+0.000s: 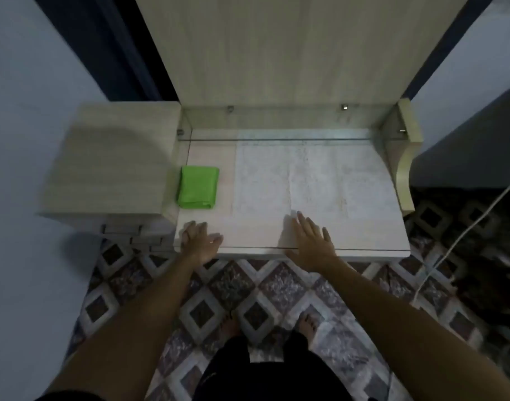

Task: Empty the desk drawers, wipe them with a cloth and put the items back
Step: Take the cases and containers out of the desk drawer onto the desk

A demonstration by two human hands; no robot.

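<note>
Bare feet stand on the patterned floor (248, 287) below the table (363, 235). At the table's near edge, the left hand (200, 241) and right hand (311, 241) lie flat, grip released, holding nothing. Beyond the left hand, the folded green cloth (198, 187) rests on the table's left end, beside the raised drawer unit (112, 160).

The drawers (138, 230) below the side cabinet (112, 160) are blurred and mostly hidden by its top. The cable (462, 238) runs off the right edge. The back panel (291, 47) is cut off at the top.
</note>
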